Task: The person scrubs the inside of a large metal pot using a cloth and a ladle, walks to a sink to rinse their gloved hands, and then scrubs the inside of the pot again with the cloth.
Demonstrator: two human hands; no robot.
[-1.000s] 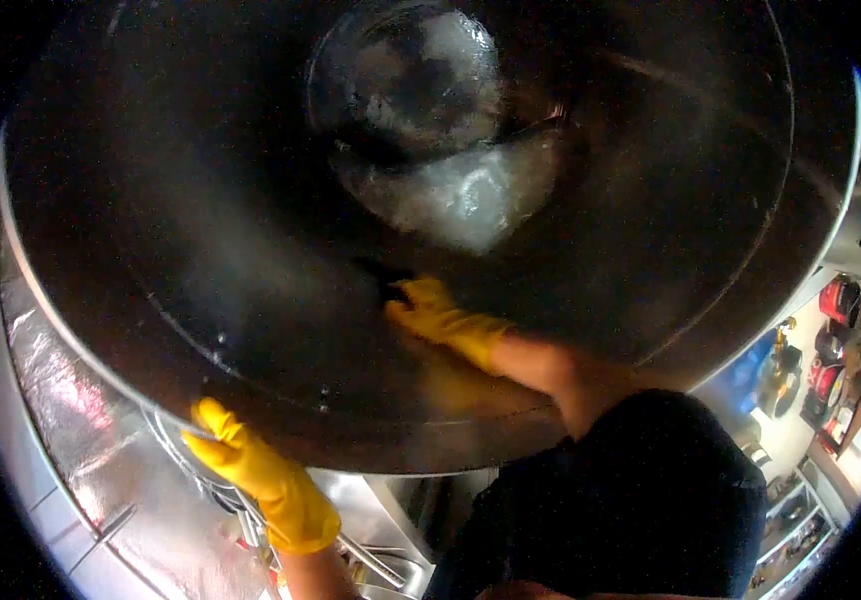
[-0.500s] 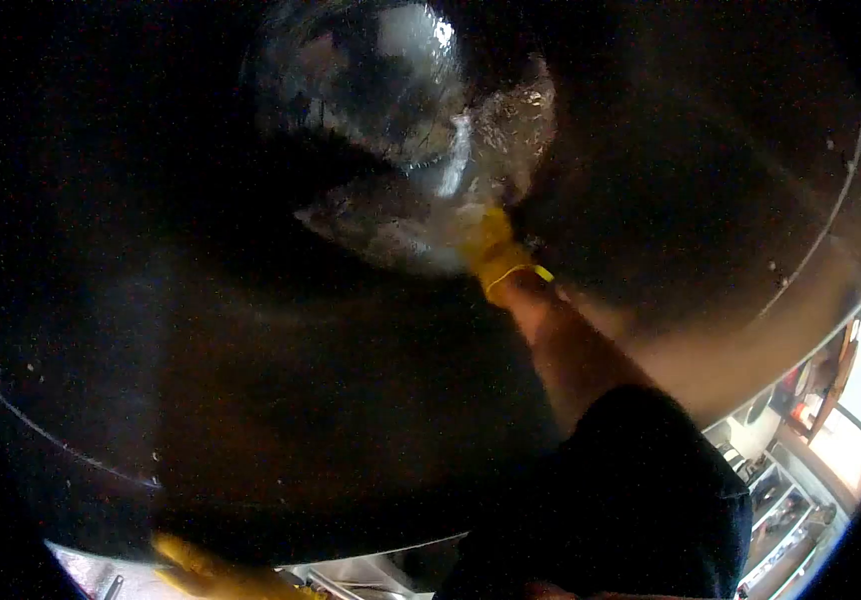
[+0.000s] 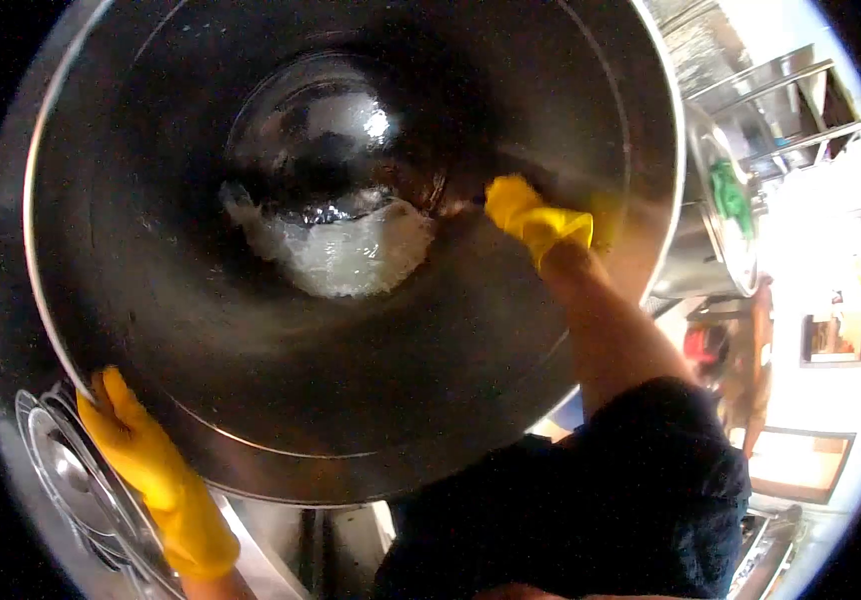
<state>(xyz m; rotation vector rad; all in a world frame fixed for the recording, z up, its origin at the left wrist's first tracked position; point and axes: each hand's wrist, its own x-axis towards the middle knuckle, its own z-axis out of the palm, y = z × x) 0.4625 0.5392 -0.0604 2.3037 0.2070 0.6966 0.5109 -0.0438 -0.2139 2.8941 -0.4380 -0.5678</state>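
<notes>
A large dark round pot [image 3: 351, 390] fills most of the view, its mouth toward the camera. Foamy water [image 3: 356, 255] lies low inside it, below a shiny round patch of its bottom. My left hand [image 3: 146, 450], in a yellow rubber glove, grips the pot's rim at the lower left. Inside the pot, at the right, my right hand [image 3: 541, 215] wears the same kind of glove. Its fingers are closed near the inner wall; whatever they hold is too dark and small to make out.
Round metal lids or strainers [image 3: 71, 475] lie at the lower left beside the pot. At the right stands another metal pot [image 3: 696, 250] with a green cloth [image 3: 731, 200] on it. A metal rack [image 3: 801, 90] is at the upper right.
My right hand has moved from the water near the bottom to the right inner wall. The view has shifted, the pot's rim shows again, and the water now gathers at the lower side.
</notes>
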